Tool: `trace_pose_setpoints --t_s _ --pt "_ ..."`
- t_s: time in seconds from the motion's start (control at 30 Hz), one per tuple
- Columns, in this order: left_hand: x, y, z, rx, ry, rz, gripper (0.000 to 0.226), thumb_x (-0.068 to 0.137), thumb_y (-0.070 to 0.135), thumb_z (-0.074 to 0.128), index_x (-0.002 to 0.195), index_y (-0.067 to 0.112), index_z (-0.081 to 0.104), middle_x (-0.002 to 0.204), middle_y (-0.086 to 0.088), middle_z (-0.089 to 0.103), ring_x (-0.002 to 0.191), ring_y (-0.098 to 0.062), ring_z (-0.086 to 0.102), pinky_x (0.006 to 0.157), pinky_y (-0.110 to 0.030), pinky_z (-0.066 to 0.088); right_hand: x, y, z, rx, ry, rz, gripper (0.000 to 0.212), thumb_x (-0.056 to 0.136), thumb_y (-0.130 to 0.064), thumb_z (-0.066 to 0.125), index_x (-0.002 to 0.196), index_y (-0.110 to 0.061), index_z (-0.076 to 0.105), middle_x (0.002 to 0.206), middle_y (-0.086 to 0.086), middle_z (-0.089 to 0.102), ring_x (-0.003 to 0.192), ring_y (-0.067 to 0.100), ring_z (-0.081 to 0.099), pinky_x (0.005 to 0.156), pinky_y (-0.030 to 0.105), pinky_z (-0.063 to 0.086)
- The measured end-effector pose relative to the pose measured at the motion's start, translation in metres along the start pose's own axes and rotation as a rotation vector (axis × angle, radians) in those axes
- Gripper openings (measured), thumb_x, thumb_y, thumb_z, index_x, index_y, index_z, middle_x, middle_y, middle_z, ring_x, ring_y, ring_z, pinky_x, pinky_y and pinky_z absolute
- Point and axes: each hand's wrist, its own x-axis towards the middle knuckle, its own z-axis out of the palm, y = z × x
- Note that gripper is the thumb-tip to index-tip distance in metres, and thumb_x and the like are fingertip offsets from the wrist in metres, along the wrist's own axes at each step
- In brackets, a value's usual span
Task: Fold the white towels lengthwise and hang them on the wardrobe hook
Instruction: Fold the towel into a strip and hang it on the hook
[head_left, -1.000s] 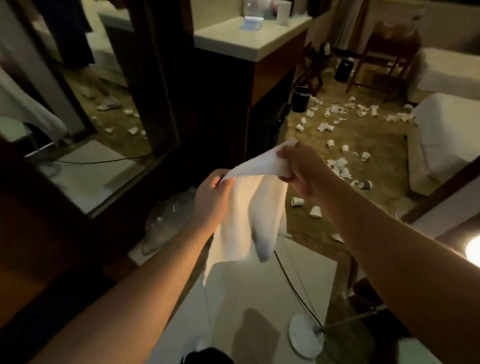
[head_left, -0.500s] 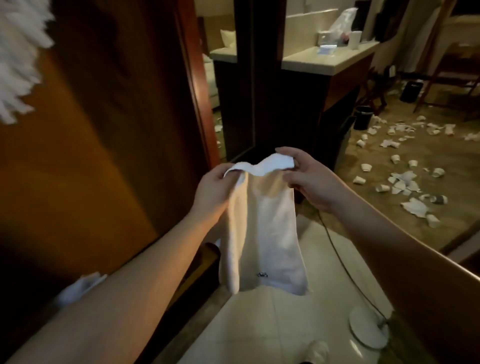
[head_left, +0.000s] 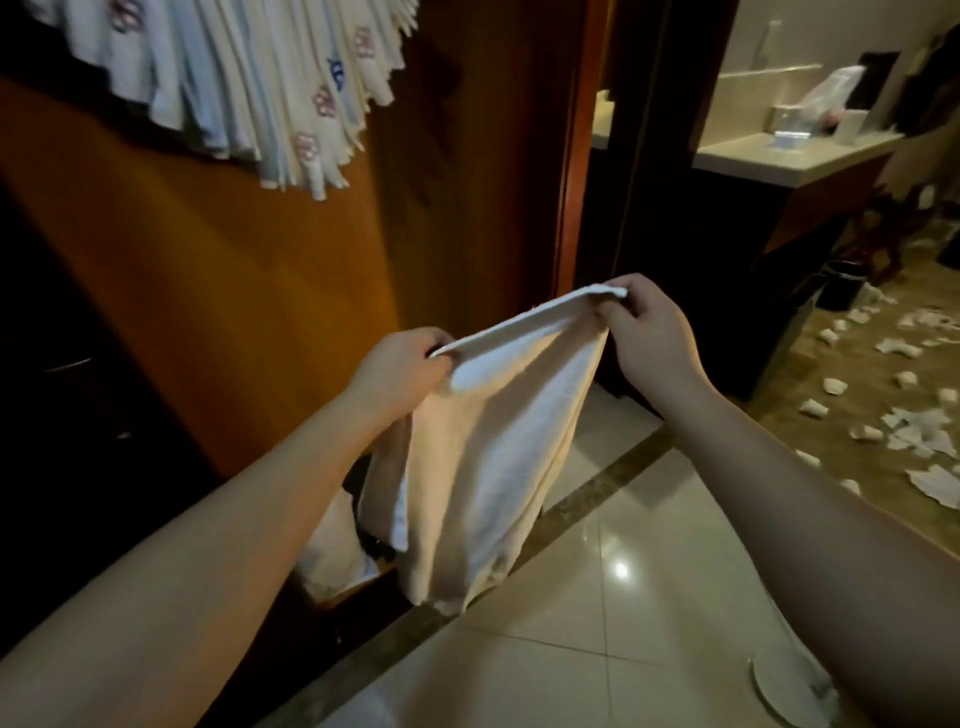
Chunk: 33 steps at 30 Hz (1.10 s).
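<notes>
Towel (head_left: 488, 457) being stretched along its top edge between two hands, in front of the wooden wardrobe panel (head_left: 270, 291). The left hand (head_left: 400, 374) is pinching one upper corner; the right hand (head_left: 649, 338) is pinching the other, held slightly higher, so the edge is running taut and slanted. Half a second ago the hands were standing closer together and the cloth was hanging as a narrow doubled strip; now it is spreading wider, its lower end hanging near the tiled floor (head_left: 597, 649). The view is also swinging toward the wardrobe, bringing into the upper left a fan of hung towels (head_left: 249, 78) that was only partly visible before. The fold therefore appears to be under adjustment, with hanging likely coming next; the hook itself is not visible.
</notes>
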Motion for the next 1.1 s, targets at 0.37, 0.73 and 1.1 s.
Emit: trace_pose_setpoints --t_s 0.37,0.73,1.1 --pt "-0.067 -0.096 -0.07 0.278 0.074 -0.304 0.029 0.095 0.042 0.063 0.08 0.017 0.065 0.072 -0.004 0.064 0.067 -0.023 0.062 0.057 -0.035 0.044 0.008 0.007 -0.009 0.015 0.147 0.163 0.017 0.096 -0.053 0.05 0.094 -0.038 0.058 0.102 0.001 0.063 0.086 0.017 0.063 0.076 0.042 0.054" --pt "-0.093 -0.103 -0.068 -1.246 0.11 -0.416 0.037 0.085 0.035 0.067 0.112 0.01 0.069 0.108 -0.01 0.075 0.096 -0.02 0.073 0.076 -0.035 0.061 0.004 0.029 -0.021 0.304 -0.074 0.48 0.038 0.099 -0.037 0.061 0.13 -0.014 0.063 0.118 0.01 0.071 0.098 0.025 0.071 0.087 0.043 0.059" --pt "-0.123 -0.042 -0.005 -1.365 0.354 -0.7 0.028 0.099 0.036 0.061 0.111 0.01 0.067 0.09 -0.007 0.079 0.078 -0.02 0.077 0.053 -0.03 0.058 -0.104 0.014 0.042 1.003 -0.112 1.003 0.035 0.102 -0.025 0.058 0.129 -0.003 0.061 0.11 0.015 0.075 0.094 0.028 0.075 0.07 0.039 0.061"
